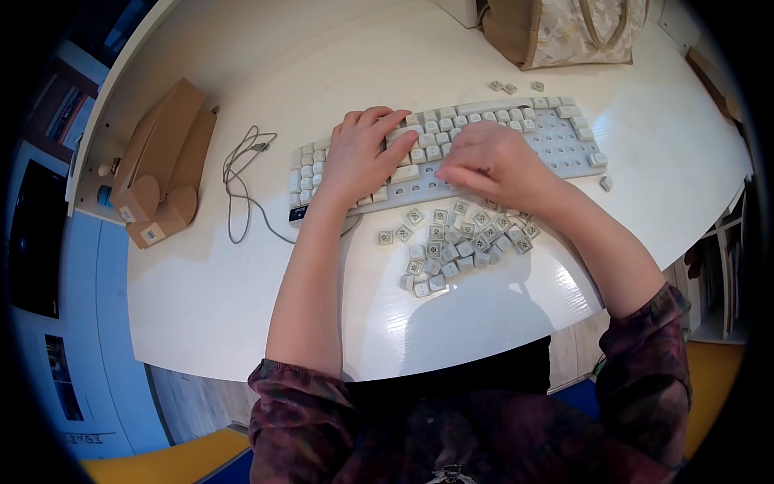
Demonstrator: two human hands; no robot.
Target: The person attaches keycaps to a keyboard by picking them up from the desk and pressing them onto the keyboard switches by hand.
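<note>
A white keyboard (556,141) lies slightly askew across the desk, with some keycaps on it and bare switch positions at its right part and near edge. My left hand (367,153) rests on the keyboard's left half, fingers spread, holding nothing visible. Over the middle of the board is my right hand (488,161), its fingers curled together; what they hold, if anything, is hidden. Just below the keyboard lies a pile of loose keycaps (466,248), some upside down.
A grey cable (231,185) lies coiled left of the keyboard. Farther left stands an open cardboard box (165,157). A patterned bag (576,36) sits at the back right. Loose keycaps (509,89) lie behind the keyboard, and another keycap (606,184) lies at its right.
</note>
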